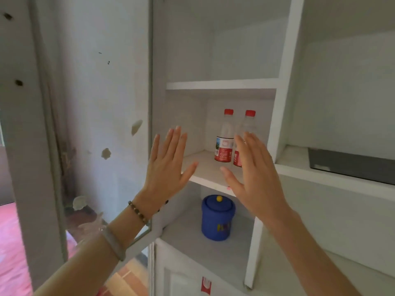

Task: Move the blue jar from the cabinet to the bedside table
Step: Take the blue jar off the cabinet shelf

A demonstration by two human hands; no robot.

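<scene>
A blue jar (217, 218) with a lid and a small yellow knob stands upright on the lower shelf of the open white cabinet (222, 84). My left hand (167, 169) is raised flat in front of the cabinet's left side, fingers apart, holding nothing. My right hand (254, 174) is held up the same way in front of the middle shelf, above and just right of the jar. Neither hand touches the jar. The bedside table is not in view.
Two clear bottles (225, 137) with red caps and red labels stand on the middle shelf, the right one partly behind my right hand. The glass cabinet door (96, 124) hangs open at the left. A dark flat appliance (352, 165) lies on the ledge at the right.
</scene>
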